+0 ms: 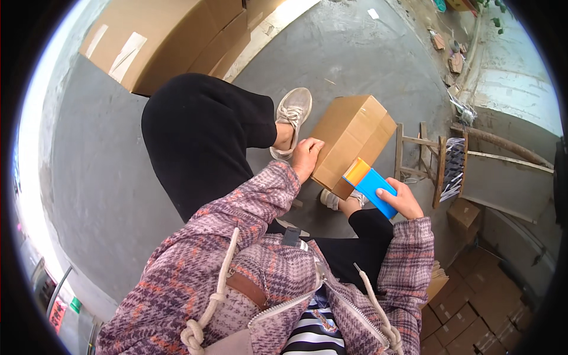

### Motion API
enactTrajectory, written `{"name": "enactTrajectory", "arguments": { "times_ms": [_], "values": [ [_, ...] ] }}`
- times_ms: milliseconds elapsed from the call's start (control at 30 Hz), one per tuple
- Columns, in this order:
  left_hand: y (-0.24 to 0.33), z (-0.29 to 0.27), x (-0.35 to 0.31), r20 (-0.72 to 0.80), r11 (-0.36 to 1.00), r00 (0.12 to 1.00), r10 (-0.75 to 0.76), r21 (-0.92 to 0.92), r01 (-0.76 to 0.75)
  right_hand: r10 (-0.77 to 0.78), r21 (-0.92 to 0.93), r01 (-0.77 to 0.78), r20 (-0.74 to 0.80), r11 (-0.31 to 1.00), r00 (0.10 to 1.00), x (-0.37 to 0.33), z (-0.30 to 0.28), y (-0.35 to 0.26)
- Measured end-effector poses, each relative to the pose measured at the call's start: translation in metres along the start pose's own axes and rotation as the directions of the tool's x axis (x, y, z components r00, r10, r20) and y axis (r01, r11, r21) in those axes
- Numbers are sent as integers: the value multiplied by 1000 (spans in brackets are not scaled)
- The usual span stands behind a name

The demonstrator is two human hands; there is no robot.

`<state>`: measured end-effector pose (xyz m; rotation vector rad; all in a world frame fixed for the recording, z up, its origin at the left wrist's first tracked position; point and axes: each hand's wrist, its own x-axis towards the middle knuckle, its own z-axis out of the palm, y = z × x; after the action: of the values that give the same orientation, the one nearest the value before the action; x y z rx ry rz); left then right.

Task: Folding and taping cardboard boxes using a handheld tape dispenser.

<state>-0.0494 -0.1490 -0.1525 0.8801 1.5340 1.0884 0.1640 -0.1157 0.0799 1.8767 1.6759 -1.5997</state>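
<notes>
A closed cardboard box (350,131) stands tilted between my feet, above the grey floor. My left hand (306,158) is at its near left edge, fingers curled against the cardboard and steadying it. In my right hand (402,198) is a blue tape dispenser (374,190), gripped with the thumb on top. The dispenser's orange-yellow end (357,171) lies against the near right face of the box. My right palm and part of the grip are hidden from view.
Large cardboard boxes (160,41) stand at the far left beyond my knee. On the right are a small wooden stool (442,168) with a woven seat and a small carton (464,214). Flattened or stacked cardboard (473,302) lies at the lower right. Scraps litter the far right edge.
</notes>
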Motion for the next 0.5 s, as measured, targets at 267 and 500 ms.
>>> {"name": "enactTrajectory", "arguments": {
  "times_ms": [267, 500],
  "values": [
    [-7, -7, -3, 98, 952, 958, -268, 181, 248, 24, -16, -25, -56, 1000, 998, -2, 2, 6],
    [33, -17, -21, 135, 913, 963, 235, 310, -266, 24, -44, -25, -21, 999, 999, 1, -2, 9]
  ]
}}
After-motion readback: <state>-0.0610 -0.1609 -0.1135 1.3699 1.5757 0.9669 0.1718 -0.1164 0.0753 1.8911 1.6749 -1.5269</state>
